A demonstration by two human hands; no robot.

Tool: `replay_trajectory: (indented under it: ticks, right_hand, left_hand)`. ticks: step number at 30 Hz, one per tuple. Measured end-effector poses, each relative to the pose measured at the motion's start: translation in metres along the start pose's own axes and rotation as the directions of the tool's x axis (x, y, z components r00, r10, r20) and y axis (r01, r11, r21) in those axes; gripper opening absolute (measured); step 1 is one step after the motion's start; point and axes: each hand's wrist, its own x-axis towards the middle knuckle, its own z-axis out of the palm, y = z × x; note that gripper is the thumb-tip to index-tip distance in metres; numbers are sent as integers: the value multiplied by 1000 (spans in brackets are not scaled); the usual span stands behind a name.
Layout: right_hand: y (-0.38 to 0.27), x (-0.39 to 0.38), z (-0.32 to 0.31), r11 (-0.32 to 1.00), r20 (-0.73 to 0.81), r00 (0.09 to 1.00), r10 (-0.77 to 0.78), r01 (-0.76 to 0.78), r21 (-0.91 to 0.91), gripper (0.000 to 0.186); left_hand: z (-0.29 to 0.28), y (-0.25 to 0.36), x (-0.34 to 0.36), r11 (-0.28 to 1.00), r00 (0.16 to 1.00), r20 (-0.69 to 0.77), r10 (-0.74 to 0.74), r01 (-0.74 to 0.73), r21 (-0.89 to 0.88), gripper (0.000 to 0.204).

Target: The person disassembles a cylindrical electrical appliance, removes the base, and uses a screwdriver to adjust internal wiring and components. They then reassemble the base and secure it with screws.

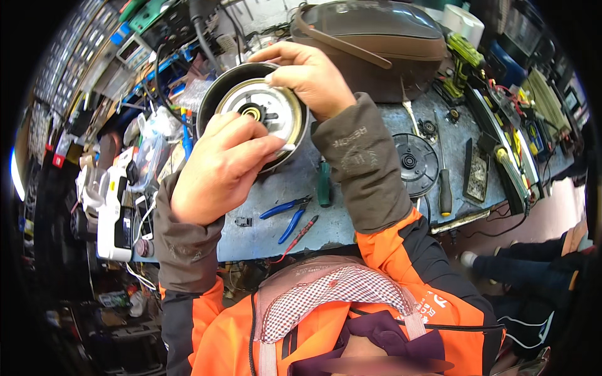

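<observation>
One slip and that white bit [289, 148] left grip [221, 164] pinches could fall into the dark pot [212, 99] right grip [313, 78] clamps.

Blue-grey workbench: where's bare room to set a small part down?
The workbench is bare between the dark round metal pot and the blue-handled cutters, and along the front edge left of the cutters, below the small black plastic piece. It's crowded right, around the round dark disc and black-handled screwdriver, and left, around the white plastic device.
</observation>
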Motion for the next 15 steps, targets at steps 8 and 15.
replay_trajectory:
  ticks: [8,15]
  right_hand:
    - [-8,-4,6,999,-9,1000,30,-30,12,38]
    - [-12,-6,11,999,5,999,45,-45,24,38]
  left_hand:
    - [8,-4,-8,999,985,-168,33,-31,13,27]
    - [11,-1,-10,999,982,-183,40,-34,38,27]
